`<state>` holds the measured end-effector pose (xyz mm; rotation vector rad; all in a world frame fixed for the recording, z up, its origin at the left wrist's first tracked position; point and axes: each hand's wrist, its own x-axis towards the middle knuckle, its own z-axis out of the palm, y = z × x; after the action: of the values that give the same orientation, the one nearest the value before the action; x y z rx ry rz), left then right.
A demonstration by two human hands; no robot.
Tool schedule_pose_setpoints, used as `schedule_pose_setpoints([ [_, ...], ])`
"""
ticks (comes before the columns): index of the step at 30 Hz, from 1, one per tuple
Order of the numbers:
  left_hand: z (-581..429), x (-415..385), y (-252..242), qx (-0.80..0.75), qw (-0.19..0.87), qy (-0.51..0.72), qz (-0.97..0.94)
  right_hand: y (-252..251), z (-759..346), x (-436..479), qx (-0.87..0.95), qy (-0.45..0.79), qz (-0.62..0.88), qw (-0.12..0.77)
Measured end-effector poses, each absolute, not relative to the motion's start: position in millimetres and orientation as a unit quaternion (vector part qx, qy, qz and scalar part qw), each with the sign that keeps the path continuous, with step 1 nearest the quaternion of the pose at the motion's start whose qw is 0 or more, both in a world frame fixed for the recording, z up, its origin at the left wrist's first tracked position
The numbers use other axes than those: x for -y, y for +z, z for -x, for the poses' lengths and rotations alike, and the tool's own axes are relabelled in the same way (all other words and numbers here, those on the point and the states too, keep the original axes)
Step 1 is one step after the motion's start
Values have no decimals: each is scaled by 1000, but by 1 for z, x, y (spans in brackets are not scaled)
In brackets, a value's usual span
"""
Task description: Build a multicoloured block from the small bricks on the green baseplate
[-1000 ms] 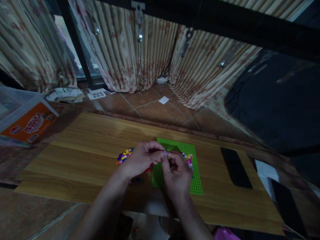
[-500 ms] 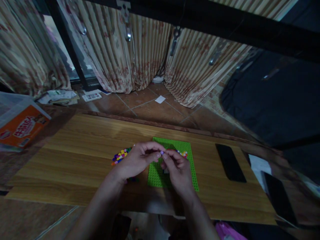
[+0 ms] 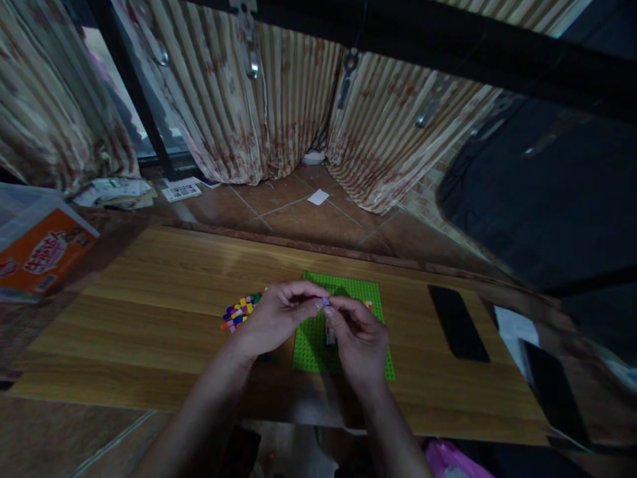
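Observation:
Above the green studded baseplate (image 3: 311, 358), my two hands meet at the fingertips around a small purple toy brick (image 3: 326, 301). My left hand (image 3: 283, 312) pinches it from the left with thumb and forefinger. My right hand (image 3: 361, 335) closes on it from the right, its other fingers curled. Part of a built brick piece (image 3: 329, 333) shows on the baseplate under the right hand; the rest is hidden. A loose pile of coloured bricks (image 3: 239, 311) lies left of the baseplate, partly behind my left hand.
The wooden table (image 3: 149, 318) carries a black phone (image 3: 458, 323) on the right. Beyond its right end lie a white paper (image 3: 515, 328) and another dark flat object (image 3: 555, 392). A clear box with an orange label (image 3: 47, 249) stands at the left. Curtains (image 3: 298, 99) hang behind.
My right hand has shifted slightly right and rolled over, covering more of the bricks at the baseplate's right side. The pinched purple brick has moved a little to the right.

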<state>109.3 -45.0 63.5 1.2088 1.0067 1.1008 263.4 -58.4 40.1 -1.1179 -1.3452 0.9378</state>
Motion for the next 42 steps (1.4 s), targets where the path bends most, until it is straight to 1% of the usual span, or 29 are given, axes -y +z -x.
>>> schedule_pose_setpoints([
  [7,-113,45,63,-434,573,480,-502,44,-262,58,547,415,472,553],
  [13,-112,45,69,-443,570,469,-509,49,-261,55,455,527,475,539],
  [17,-111,45,70,-445,562,464,-520,50,-262,54,440,555,464,532],
  [20,-110,43,66,-460,554,463,-517,50,-269,52,478,516,471,533],
  [24,-108,40,57,-515,528,432,-519,47,-292,44,548,376,511,545],
  [27,-107,40,54,-546,507,385,-544,43,-309,36,585,297,540,527],
  [29,-108,41,53,-553,496,360,-564,40,-316,34,604,287,551,499],
  [35,-113,43,48,-547,465,318,-619,31,-317,35,666,312,537,412],
  [38,-115,43,47,-543,462,311,-629,27,-314,35,673,304,542,402],
  [42,-118,45,49,-547,470,291,-629,23,-310,33,662,304,548,411],
])
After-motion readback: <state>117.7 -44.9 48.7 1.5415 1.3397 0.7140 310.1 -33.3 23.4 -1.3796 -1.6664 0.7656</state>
